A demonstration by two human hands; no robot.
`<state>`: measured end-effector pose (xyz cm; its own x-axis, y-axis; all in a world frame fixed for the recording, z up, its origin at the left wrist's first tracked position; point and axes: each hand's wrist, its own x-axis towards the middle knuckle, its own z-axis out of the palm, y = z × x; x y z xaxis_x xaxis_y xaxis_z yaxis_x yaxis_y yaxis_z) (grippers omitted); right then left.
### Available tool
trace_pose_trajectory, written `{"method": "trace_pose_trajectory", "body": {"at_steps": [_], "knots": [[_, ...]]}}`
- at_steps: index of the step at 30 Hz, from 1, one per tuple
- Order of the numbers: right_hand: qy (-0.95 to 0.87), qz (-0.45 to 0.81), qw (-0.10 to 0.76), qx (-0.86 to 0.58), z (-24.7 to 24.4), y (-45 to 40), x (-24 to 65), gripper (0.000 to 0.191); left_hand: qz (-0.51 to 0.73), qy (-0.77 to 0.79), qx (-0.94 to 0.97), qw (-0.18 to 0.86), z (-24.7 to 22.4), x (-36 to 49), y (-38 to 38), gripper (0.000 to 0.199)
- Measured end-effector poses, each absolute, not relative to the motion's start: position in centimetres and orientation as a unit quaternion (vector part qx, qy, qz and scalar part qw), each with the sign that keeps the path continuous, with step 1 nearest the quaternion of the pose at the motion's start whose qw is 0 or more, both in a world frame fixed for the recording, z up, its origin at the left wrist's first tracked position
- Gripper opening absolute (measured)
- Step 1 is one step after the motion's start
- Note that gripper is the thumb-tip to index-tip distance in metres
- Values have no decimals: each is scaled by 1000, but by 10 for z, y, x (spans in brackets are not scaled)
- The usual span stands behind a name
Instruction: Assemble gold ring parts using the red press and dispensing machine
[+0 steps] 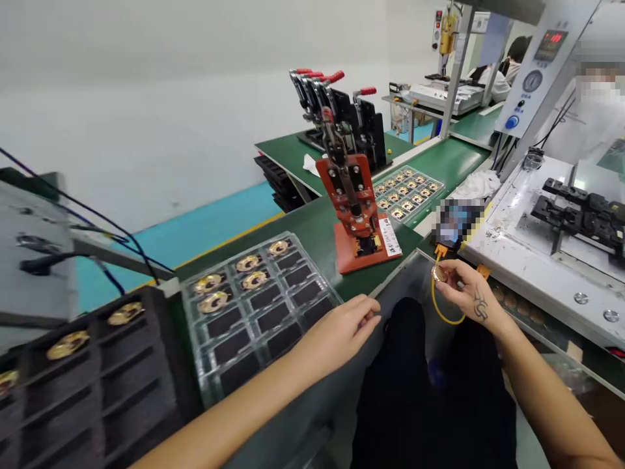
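Left forearm point(263, 391) lying foremost; right hand point(466, 290) pinching one round gold piece point(439, 274).
Piece is sitting between right thumb and fingers, well right of the left hand point(352, 322), which is hovering half-curled, nothing visible in it, beside the clear tray point(229, 352). Step seemingly in hand: handling this piece; next move is likely calling for a steady pinch. Red clamp fixture point(344, 195) is standing beyond, between the hands.

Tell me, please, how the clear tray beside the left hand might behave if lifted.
The tray looks like thin moulded plastic, so it is probably light and may flex. Its glossy surface could be slippery. Gold parts appear to sit loose in some pockets, so tilting might spill them.
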<state>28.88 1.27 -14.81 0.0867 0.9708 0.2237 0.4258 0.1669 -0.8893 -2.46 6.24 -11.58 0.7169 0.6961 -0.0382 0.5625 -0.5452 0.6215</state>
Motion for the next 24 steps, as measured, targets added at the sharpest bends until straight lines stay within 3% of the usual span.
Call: {"method": "trace_pose_trajectory", "body": {"at_steps": [7,13,18,24], "knots": [[-644,253,455,-560,-142,7,303,29,43,357,882,303,-106,-22,34,20],[-699,234,450,-505,-163,83,280,26,-32,367,879,301,-126,-26,12,21],[-766,222,387,-462,-164,162,246,27,-172,455,811,325,-220,-9,-4,59],[-810,215,310,-449,-160,208,219,31,-196,534,748,343,-297,3,5,110]]}}
